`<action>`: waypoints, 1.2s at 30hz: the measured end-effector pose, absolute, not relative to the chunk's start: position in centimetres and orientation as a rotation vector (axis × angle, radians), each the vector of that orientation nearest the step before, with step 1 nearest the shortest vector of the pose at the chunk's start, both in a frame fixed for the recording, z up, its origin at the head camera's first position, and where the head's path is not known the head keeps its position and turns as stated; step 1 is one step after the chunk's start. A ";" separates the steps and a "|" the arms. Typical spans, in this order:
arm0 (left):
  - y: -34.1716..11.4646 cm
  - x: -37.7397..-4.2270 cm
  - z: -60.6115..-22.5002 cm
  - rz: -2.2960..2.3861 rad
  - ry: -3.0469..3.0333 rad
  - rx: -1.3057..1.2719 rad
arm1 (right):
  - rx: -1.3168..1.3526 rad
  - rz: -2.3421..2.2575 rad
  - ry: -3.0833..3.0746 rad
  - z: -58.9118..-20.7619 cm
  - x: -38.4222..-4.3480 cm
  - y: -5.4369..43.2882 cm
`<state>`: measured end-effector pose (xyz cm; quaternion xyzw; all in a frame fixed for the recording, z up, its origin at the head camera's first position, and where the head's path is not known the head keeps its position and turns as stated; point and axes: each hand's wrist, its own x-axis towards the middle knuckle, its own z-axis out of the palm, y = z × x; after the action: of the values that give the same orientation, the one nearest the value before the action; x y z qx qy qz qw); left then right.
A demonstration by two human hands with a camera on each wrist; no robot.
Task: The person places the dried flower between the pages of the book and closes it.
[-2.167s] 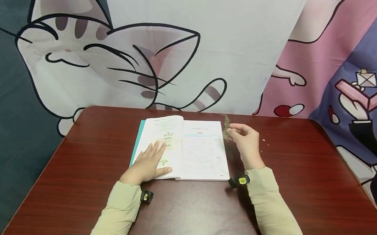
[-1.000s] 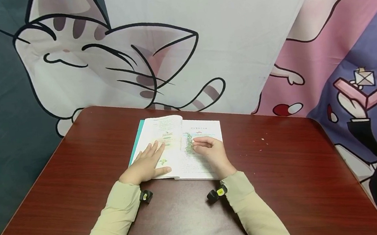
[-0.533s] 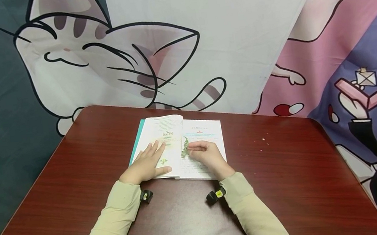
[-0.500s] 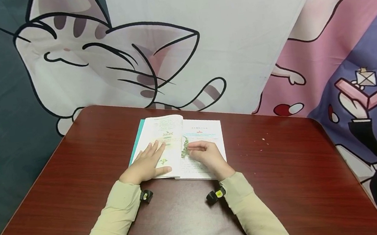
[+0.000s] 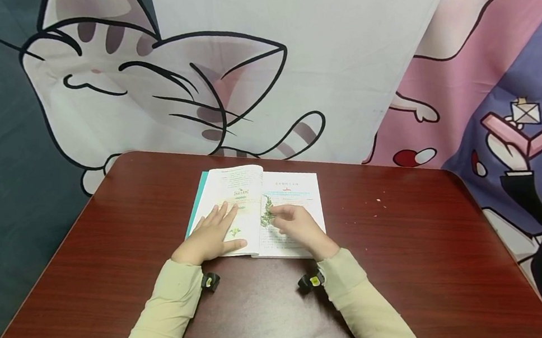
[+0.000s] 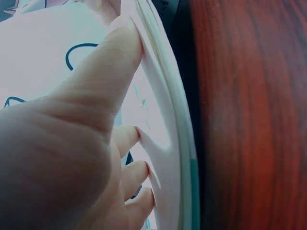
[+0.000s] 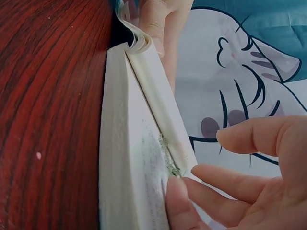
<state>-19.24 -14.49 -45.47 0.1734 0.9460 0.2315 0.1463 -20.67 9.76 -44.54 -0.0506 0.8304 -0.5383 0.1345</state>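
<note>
An open book (image 5: 292,234) with a teal cover edge lies on the table. My left hand (image 5: 208,238) rests flat with spread fingers on its left page; in the left wrist view the thumb (image 6: 112,62) presses near the page's lower edge. A leafy green sprig (image 5: 266,213) lies along the right page, close to the inner fold. At the sprig, my right hand (image 5: 299,226) has thumb and index fingertips close together. In the right wrist view they meet at the end of the sprig (image 7: 171,163), while the other fingers stay apart from it.
Small pale bits (image 5: 378,200) are scattered on the reddish-brown table (image 5: 430,262) to the right of the book. A cloth backdrop (image 5: 349,58) with cartoon cats hangs behind the table. Black wrist cameras sit on both wrists.
My right hand has carried the sprig from beyond the book's right edge leftward onto the right page. Its fingers now sit slightly more apart. The left hand has stayed still.
</note>
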 end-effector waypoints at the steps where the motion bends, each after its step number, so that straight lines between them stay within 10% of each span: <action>1: -14.5 -19.2 -45.5 0.666 2.724 0.500 | -0.154 -1.535 2.430 -44.4 -20.6 9.8; 36: -16.3 -19.9 -44.5 0.689 2.917 0.380 | -0.743 -0.504 3.009 -43.1 -16.0 3.5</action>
<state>-19.90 -16.25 -44.46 0.1255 0.9638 0.2276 0.0603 -15.99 3.53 -43.11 -0.2367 0.9582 -0.1604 0.0007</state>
